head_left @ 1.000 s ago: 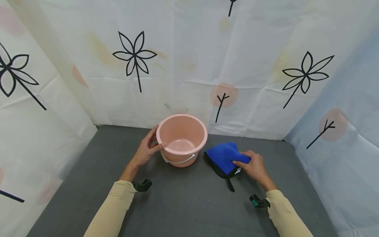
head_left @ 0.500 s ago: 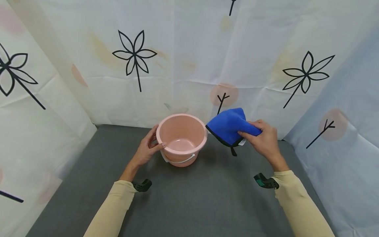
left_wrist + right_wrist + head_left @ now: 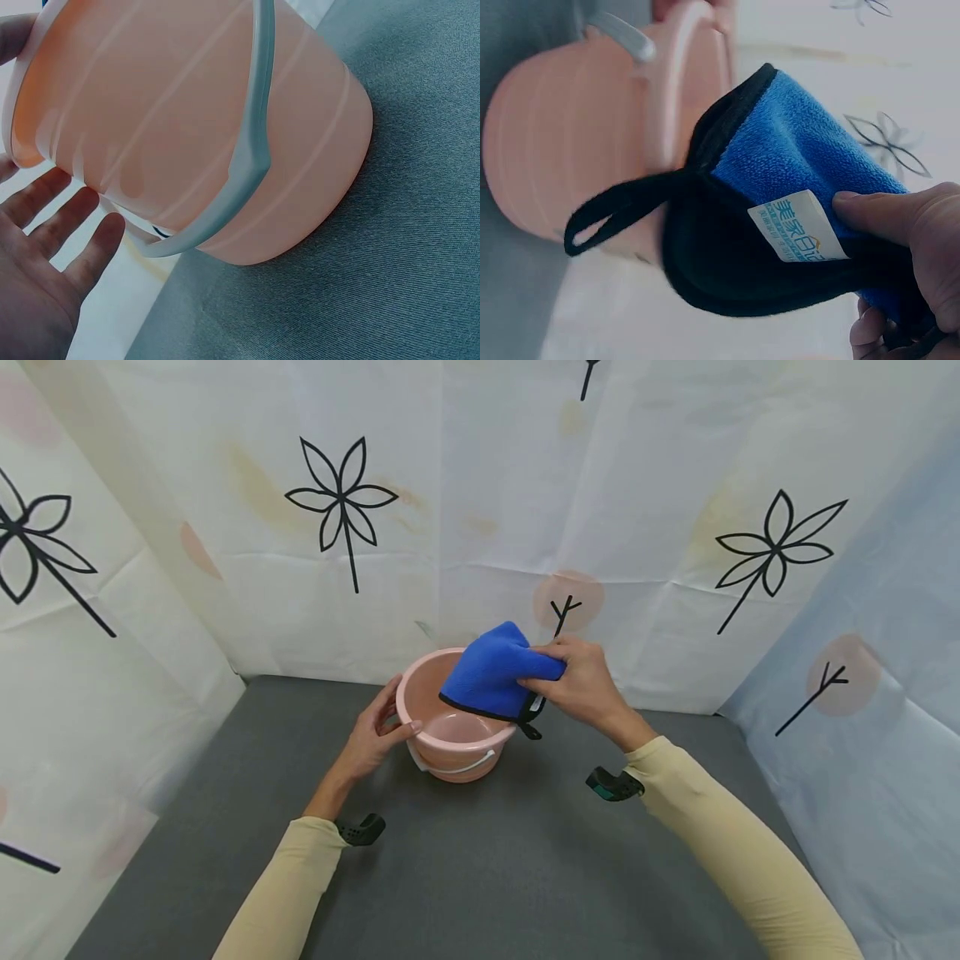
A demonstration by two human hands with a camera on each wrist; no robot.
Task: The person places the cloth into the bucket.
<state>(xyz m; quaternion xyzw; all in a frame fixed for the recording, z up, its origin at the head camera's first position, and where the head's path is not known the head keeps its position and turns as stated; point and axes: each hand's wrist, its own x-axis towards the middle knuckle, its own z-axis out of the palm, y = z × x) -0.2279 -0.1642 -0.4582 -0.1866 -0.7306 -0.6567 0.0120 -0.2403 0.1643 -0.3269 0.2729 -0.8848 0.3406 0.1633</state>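
A pink bucket (image 3: pixel 457 747) stands upright on the grey table, its white handle (image 3: pixel 461 768) hanging down in front. My left hand (image 3: pixel 371 735) holds the bucket's left rim, thumb over the edge; in the left wrist view its fingers (image 3: pixel 97 244) lie along the outer wall. A blue cloth (image 3: pixel 487 677) with black edging is pinched between the thumb and fingers of my right hand (image 3: pixel 588 685). The cloth hangs folded over the bucket's opening and hides part of the inside. A white label (image 3: pixel 799 229) and a black hanging loop (image 3: pixel 615 210) show in the right wrist view.
Behind the grey table (image 3: pixel 480 877) rises a white curtain (image 3: pixel 480 527) printed with line-drawn flowers, close behind the bucket. More curtain flanks both sides. Dark bands (image 3: pixel 363 831) sit at both wrists.
My right hand has lifted the cloth off the table, then carried it left until it overhangs the bucket. The left hand and the bucket have stayed in place.
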